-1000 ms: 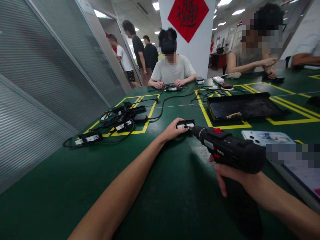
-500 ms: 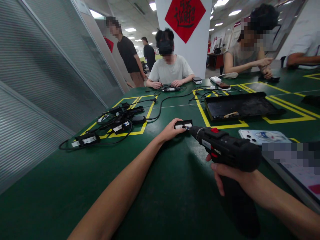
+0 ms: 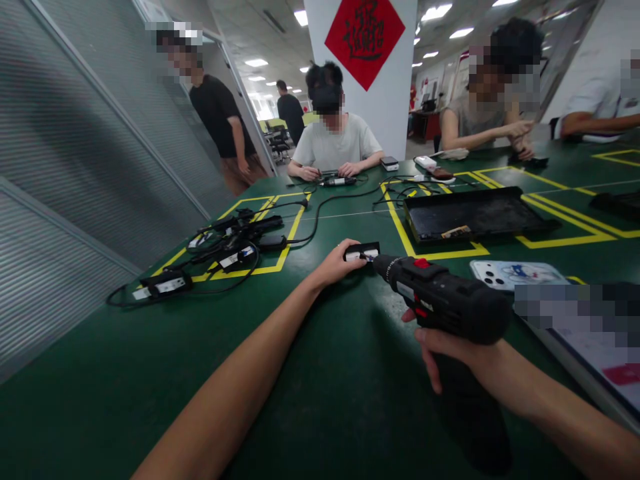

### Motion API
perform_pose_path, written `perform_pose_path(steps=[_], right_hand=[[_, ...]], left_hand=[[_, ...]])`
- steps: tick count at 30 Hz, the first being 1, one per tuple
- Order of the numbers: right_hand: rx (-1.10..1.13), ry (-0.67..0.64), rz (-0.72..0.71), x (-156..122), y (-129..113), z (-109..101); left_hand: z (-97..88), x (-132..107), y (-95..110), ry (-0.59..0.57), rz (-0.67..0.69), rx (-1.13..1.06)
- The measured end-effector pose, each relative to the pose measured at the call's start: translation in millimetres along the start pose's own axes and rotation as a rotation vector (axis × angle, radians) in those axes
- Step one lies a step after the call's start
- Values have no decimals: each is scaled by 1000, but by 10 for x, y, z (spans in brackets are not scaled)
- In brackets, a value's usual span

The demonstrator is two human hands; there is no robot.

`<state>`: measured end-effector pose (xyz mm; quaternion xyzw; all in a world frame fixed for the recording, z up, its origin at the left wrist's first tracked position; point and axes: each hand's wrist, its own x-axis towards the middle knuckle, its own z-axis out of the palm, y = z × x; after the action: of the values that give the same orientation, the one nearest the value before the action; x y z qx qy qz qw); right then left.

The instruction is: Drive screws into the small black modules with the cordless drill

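Note:
My left hand [image 3: 339, 264] is closed on a small black case with white labels or parts [image 3: 371, 251], holding it against the green table [image 3: 320, 373]. Its exact kind is too small to tell. In my right hand [image 3: 445, 347] is a black cordless drill [image 3: 445, 297] with red buttons, its grip wrapped by my fingers. The drill points left and away from me, and its bit reaches the case beside my left fingertips. Whether the bit touches a screw cannot be made out.
Black adapters and cables [image 3: 245, 247] lie in a heap at the left. A black tray [image 3: 465, 213] stands at the right, behind a phone [image 3: 517, 275] and a grey slab-like object [image 3: 560, 340]. Across the table, a person [image 3: 335, 143] handles a small device; another person [image 3: 480, 120] sits farther right.
The whole view has shifted slightly, so the table's things appear a little farther left. Both hands keep their hold, with drill and case in the same arrangement. A standing person behind has moved left.

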<state>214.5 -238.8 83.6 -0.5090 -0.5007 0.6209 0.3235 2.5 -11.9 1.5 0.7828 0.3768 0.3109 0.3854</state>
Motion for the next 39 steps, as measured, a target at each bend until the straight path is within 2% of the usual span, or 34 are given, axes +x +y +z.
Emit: perform_pose_path(steps=[25,39], right_hand=[[75,-33,-43,0,-1,-22],[98,-33,-6,3,-10,-7]], left_hand=[[-17,-21,74,-1,12,21],[-12,-22,79,10,2,46]])
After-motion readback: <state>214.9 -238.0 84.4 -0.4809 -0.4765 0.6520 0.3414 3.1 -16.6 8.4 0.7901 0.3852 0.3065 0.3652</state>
